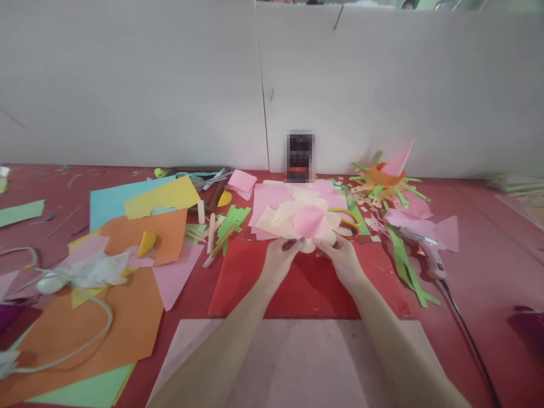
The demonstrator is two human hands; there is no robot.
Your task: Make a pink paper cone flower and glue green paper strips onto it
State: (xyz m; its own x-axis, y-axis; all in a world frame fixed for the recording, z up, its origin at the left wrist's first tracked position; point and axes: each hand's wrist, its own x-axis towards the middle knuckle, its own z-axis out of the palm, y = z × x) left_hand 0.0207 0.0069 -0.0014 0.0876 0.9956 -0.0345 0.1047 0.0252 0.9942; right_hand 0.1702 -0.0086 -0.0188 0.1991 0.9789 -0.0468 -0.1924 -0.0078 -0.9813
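Note:
Between my two hands is a paper flower (310, 220) with cream petals and a pink centre, raised over the red sheet. My left hand (281, 255) pinches its lower left edge, and a small dark round spot shows by the thumb. On the lower right edge, the fingers of my right hand (340, 256) are closed on the petals. Behind the flower lie pink paper sheets (266, 195) and yellow-handled scissors (351, 215), partly covered. A red sheet (244, 280) lies beneath my hands.
A glue gun (431, 255) with a black cord lies at right, near green paper strips (403, 266). An orange paper piece with a pink cone (397, 164) stands behind it. Coloured sheets (136, 294) and a white cable (106, 323) spread at left. A white wall (170, 85) closes the back.

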